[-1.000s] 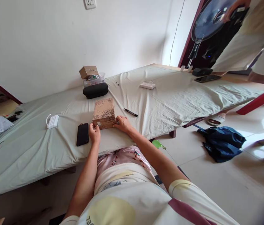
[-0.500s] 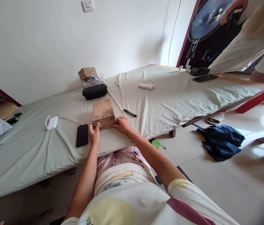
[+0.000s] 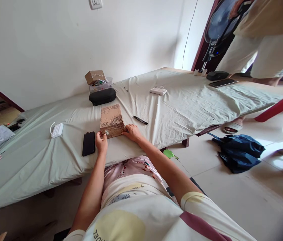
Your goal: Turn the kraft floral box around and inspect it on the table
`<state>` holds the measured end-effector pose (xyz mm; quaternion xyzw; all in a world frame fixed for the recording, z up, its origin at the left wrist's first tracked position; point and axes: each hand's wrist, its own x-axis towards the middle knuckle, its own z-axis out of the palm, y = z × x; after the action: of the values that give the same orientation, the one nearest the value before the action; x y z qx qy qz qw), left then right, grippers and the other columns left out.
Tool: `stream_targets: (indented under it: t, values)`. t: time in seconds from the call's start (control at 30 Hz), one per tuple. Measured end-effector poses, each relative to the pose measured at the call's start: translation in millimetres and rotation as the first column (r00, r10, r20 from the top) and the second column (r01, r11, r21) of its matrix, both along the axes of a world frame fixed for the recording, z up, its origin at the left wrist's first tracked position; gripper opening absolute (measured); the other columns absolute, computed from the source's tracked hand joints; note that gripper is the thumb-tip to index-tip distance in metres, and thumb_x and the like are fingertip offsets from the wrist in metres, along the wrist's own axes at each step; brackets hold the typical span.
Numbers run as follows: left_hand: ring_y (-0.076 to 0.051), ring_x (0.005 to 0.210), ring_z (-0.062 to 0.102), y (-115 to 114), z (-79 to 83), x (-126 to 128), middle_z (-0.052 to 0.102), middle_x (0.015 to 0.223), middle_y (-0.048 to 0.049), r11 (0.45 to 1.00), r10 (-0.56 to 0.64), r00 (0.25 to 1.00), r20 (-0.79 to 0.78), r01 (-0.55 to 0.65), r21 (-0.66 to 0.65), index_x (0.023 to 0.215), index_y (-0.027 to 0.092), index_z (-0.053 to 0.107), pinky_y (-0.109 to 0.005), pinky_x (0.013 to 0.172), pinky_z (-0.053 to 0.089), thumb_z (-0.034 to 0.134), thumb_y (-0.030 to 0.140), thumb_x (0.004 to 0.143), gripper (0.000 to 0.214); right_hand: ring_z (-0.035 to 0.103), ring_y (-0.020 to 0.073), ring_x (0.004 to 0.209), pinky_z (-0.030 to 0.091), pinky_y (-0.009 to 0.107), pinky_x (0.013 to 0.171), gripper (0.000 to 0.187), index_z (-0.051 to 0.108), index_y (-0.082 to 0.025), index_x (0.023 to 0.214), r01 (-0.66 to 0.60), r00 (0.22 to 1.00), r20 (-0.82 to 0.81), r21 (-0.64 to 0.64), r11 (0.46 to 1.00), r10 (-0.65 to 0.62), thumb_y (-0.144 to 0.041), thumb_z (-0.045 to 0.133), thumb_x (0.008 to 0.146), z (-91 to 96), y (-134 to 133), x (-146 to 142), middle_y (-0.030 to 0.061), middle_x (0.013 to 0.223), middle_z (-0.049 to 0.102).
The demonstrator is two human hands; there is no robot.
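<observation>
A brown cardboard box (image 3: 111,117) with line drawings on it rests on the sheet-covered table (image 3: 181,103) in front of me. My left hand (image 3: 101,142) pinches the box's near left corner with curled fingers. My right hand (image 3: 131,132) presses against its near right corner, fingers bent around the edge. A black phone (image 3: 88,143) lies flat just left of my left hand. A black pen (image 3: 139,120) lies right of the box.
Behind the box sit a black case (image 3: 102,96), a clear tub (image 3: 101,85) and a small brown box (image 3: 94,76). A white adapter (image 3: 56,130) lies left, another (image 3: 158,90) right. A person (image 3: 262,47) stands far right holding a fan (image 3: 221,23). A blue umbrella (image 3: 238,152) lies on the floor.
My hands and the box have barely moved. The person at far right has shifted with the fan, now standing closer to the table's end.
</observation>
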<state>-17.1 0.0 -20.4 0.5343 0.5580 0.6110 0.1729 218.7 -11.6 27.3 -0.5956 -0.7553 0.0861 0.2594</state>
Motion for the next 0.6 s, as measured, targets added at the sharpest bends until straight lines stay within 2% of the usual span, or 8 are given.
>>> stream_targets:
  t: [0.3,0.47,0.6]
  values:
    - [-0.022,0.097,0.072,-1.9,0.9,0.1,0.074,0.102,-0.0078,1.0,-0.007,1.0,-0.029,0.008,0.021,0.107,0.022,0.062,-0.036,0.093,0.057,0.062,0.035,0.09,0.022,0.064,0.0264,0.1,0.045,0.035,0.087,0.027,0.069,-0.022,0.094,-0.008,1.0,-0.027,0.041,0.999,0.009,-0.048,0.072,0.095,-4.5,3.2,1.0,0.0095,0.1,0.073]
    - [-0.023,0.1,0.072,-4.7,4.8,2.2,0.074,0.103,-0.0086,1.0,-0.006,1.0,-0.016,0.006,0.003,0.105,0.022,0.062,-0.039,0.096,0.057,0.062,0.033,0.088,0.02,0.064,0.0253,0.098,0.045,0.034,0.087,0.024,0.068,-0.021,0.093,0.004,0.999,-0.034,0.035,0.999,-0.003,-0.045,0.072,0.096,-5.9,5.1,1.1,0.0087,0.099,0.072]
    - [-0.024,0.1,0.072,-5.9,7.0,2.0,0.074,0.103,-0.0093,1.0,-0.018,1.0,-0.011,0.018,-0.009,0.104,0.021,0.062,-0.04,0.097,0.057,0.062,0.03,0.088,0.019,0.064,0.0224,0.091,0.046,0.033,0.084,0.021,0.065,-0.022,0.091,0.007,0.995,-0.104,0.055,0.998,-0.002,-0.04,0.073,0.094,-9.2,7.5,2.3,0.0071,0.098,0.071]
